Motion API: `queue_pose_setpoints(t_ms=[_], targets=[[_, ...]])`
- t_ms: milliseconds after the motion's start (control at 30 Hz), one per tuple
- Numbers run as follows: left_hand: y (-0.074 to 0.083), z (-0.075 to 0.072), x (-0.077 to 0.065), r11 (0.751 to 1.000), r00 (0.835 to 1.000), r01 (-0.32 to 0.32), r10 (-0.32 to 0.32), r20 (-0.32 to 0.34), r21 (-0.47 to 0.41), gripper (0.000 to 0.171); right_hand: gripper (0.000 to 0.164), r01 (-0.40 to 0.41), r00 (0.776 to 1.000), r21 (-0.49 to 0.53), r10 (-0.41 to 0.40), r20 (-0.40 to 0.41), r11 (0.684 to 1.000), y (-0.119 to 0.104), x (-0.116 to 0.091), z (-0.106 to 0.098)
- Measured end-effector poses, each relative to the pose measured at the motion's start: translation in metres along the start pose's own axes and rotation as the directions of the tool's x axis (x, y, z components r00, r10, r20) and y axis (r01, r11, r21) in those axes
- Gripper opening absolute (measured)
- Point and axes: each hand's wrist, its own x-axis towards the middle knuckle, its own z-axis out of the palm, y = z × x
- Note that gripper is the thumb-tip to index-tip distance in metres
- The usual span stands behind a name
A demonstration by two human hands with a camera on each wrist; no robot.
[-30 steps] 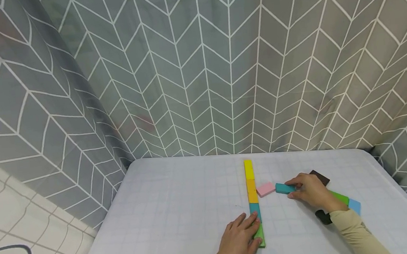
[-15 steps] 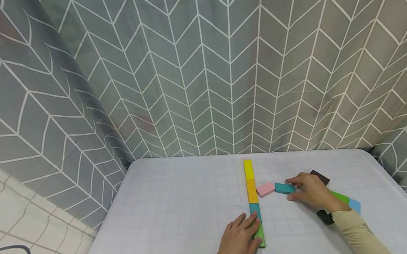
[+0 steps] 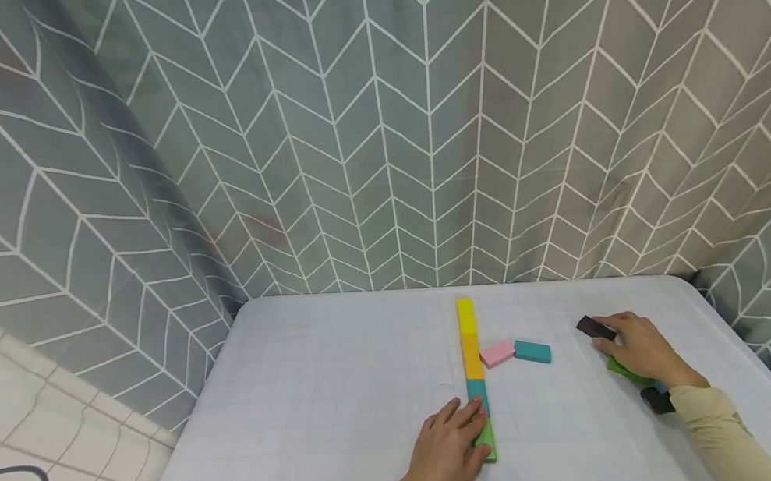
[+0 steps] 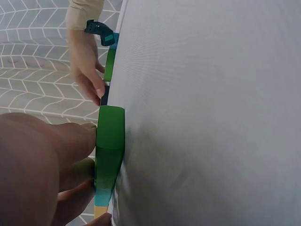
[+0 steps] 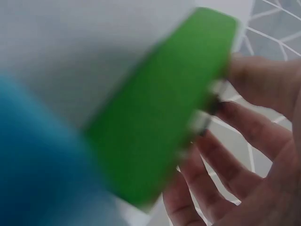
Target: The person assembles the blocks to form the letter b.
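Observation:
In the head view, a row of flat blocks runs away from me: yellow point(image 3: 466, 317), orange point(image 3: 471, 357), teal point(image 3: 476, 389) and green point(image 3: 490, 449). My left hand point(image 3: 439, 454) rests on the near end of this row, its thumb and fingers touching the green block and covering part of the teal one. Off to the right, my right hand point(image 3: 644, 346) pinches a dark brown block point(image 3: 595, 327) between thumb and fingers. Beneath that hand lies another green block point(image 3: 625, 369), partly hidden; it looms blurred in the right wrist view, beside a blue block point(image 5: 42, 155).
A pink block point(image 3: 497, 353) touches the row's right side, and a loose teal block point(image 3: 533, 351) lies at its right end. Everything stands on a white-covered table point(image 3: 304, 406). Grey patterned curtains point(image 3: 374, 132) hang behind and at the sides.
My right hand has let go of the loose teal block beside the pink one and moved right to the dark brown block. The left hand stays on the row. The head view has shifted slightly.

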Motion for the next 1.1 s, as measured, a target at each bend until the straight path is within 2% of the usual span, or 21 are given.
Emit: queue_pose_setpoints(t_ms=[233,500,767,1100], targets=[[-0.001,0.001,-0.001,1.0,1.0,-0.002,0.002,-0.01,-0.017,0.051,0.039,-0.004,1.0,0.005,0.004,-0.018,1.0,-0.006,0.001,0.004],[0.0,0.0,-0.002,1.0,1.0,-0.008,0.007,-0.015,-0.016,0.051,0.056,-0.019,0.999,0.011,0.019,0.03,1.0,-0.024,-0.005,0.01],[0.0,-0.001,-0.001,1.0,1.0,0.01,-0.01,0.01,-0.029,0.051,0.055,-0.025,0.999,-0.084,0.028,0.037,0.996,-0.041,-0.014,0.014],[-0.001,0.0,0.001,1.0,1.0,0.015,-0.014,0.012,-0.023,0.052,0.062,0.013,0.997,-0.054,-0.009,0.077,0.998,-0.063,-0.023,0.015]])
